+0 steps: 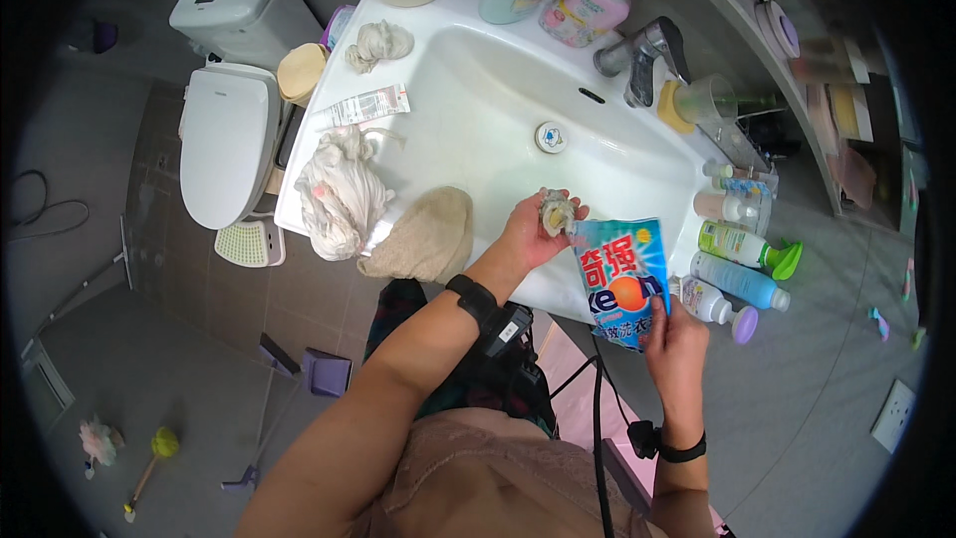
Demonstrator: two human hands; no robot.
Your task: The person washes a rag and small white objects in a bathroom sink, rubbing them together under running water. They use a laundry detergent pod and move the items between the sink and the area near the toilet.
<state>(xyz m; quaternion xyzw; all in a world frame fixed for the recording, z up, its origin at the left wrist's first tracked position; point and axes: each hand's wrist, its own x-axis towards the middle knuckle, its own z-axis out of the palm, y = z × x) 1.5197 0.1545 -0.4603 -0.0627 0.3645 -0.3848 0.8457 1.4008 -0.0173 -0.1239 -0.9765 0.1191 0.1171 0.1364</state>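
My left hand (535, 229) is held over the front of the white sink (478, 110), fingers curled round a small crumpled whitish wad (557, 211) with a yellowish middle. What kind of thing the wad is, I cannot make out. In my right hand (677, 339) is a blue detergent bag (622, 274) with an orange disc on it, gripped by its lower right edge. The bag's upper left corner comes close to the wad; whether they touch is unclear. A beige cloth (423, 234) hangs over the sink's front edge, left of my left hand.
A crumpled white plastic bag (344, 194), a tube (368, 107) and a small wrung cloth (379, 46) lie on the sink's left ledge. Behind stand a pink pump bottle (588, 8) and the faucet (647, 55). Several bottles (739, 279) line the right side. A toilet (231, 144) stands left.
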